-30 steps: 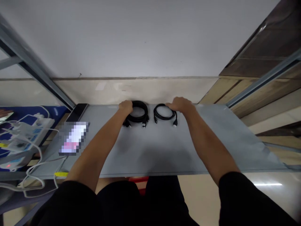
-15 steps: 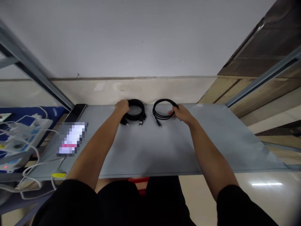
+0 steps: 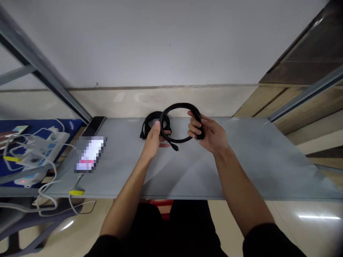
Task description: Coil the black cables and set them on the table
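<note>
A coiled black cable [image 3: 180, 140] is held up between my two hands, above the grey shelf. My right hand [image 3: 211, 134] has its fingers wrapped round the right side of the loop, where a thicker black part sits in the grip. On the left side of the loop, my left hand [image 3: 155, 137] grips with the thumb in front and the fingers behind. A black plug [image 3: 174, 146] hangs at the loop's lower edge. Behind my left hand a second coiled black cable [image 3: 150, 116] lies on the shelf, partly hidden.
The grey shelf [image 3: 249, 160] ends at a wall behind and has metal posts at both sides. On its left lie a phone [image 3: 91, 153] with a blurred screen and a dark flat device [image 3: 94, 125]. White cords and a power strip [image 3: 50, 150] stand farther left.
My right hand has lifted its coiled cable and brought it left, closer to me. My left hand has let go of the other coil and moved right to grip the lifted one.
</note>
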Motion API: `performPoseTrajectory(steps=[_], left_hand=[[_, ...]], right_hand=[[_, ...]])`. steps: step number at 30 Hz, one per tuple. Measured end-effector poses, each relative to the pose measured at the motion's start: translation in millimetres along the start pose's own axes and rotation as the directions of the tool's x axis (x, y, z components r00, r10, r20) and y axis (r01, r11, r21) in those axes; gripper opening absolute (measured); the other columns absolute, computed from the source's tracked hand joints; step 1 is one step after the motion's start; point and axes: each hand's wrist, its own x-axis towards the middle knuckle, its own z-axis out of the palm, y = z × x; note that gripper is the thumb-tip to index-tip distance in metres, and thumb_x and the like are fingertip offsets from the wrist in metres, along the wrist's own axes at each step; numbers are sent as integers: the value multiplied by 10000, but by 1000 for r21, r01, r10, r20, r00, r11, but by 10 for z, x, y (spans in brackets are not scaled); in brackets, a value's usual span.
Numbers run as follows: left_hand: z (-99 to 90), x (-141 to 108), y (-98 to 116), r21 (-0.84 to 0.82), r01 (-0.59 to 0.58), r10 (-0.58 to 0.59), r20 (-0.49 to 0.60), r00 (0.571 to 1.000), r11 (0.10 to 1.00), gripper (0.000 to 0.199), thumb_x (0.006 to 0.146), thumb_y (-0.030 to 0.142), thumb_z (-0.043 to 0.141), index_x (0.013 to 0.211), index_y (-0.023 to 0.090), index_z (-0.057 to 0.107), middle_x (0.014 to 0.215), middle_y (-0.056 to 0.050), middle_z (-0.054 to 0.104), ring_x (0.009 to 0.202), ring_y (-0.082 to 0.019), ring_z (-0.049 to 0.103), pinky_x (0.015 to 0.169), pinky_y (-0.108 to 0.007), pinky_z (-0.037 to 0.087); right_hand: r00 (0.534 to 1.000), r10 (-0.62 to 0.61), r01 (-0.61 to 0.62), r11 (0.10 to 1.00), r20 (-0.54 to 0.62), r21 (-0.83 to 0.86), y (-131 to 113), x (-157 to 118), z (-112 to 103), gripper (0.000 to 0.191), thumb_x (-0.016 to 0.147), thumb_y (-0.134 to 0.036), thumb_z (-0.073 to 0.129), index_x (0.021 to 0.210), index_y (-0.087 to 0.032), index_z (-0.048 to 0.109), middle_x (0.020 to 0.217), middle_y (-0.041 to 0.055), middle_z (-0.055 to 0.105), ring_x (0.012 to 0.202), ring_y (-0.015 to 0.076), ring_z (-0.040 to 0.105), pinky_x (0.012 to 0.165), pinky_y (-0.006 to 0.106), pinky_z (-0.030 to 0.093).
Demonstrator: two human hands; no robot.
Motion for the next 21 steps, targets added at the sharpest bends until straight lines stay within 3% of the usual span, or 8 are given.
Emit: performPoseTrajectory(steps=[3, 5, 8, 10, 15, 21], left_hand=[[32, -156, -67, -226, 52, -52, 8, 999, 973, 916, 817, 983, 492, 1281, 209, 651, 1139, -172, 804, 916, -320, 804, 743, -428, 660], [72, -199, -117, -313, 80, -79, 16, 997, 946, 863, 797, 969, 556, 1175, 202, 674, 1111, -173, 813, 962, -323, 808, 807, -448, 666], [165, -209, -238, -366, 60, -89, -64, 994, 929, 664, 701, 746, 875, 1026, 210, 656, 1041, -126, 826, 1030, -289, 807, 922, -419, 641], [229, -194, -332, -380, 32, -92, -141, 986, 925, 632, 609, 550, 1000, 1001, 218, 630, 1013, -92, 831, 1023, -263, 808, 943, -399, 624], [360, -173, -470, -463, -41, -70, -220, 973, 885, 498, 683, 429, 965, 979, 219, 624, 1065, -92, 838, 1130, -271, 793, 1017, -432, 592], [562, -293, -437, -451, -67, 29, -90, 996, 890, 398, 689, 377, 974, 972, 205, 753, 1052, -83, 850, 1153, -274, 791, 1134, -455, 546]], right_hand=[[999, -45, 44, 997, 15, 70, 107, 16, 86, 161, 850, -381, 774, 958, -273, 725, 770, -29, 445, 614, 127, 442, 588, 290, 495], [997, -65, 70, 993, -52, 94, 234, 73, 99, 173, 845, -380, 806, 903, -271, 685, 788, -29, 494, 638, 121, 486, 578, 269, 491], [982, -34, 46, 997, -184, 62, 459, 169, 88, 258, 808, -428, 847, 890, -267, 662, 815, -26, 602, 663, 120, 556, 557, 251, 482], [973, 6, -2, 1000, -231, 17, 603, 204, 78, 325, 780, -500, 852, 912, -254, 684, 825, -12, 661, 678, 130, 604, 564, 253, 502], [948, 32, -92, 980, -316, -176, 866, 195, 89, 483, 814, -698, 743, 861, -226, 654, 740, 9, 684, 585, 150, 634, 555, 291, 548], [870, -151, -90, 888, -470, -450, 923, 189, 122, 493, 948, -715, 531, 865, -237, 617, 699, 13, 672, 555, 160, 610, 512, 276, 475]])
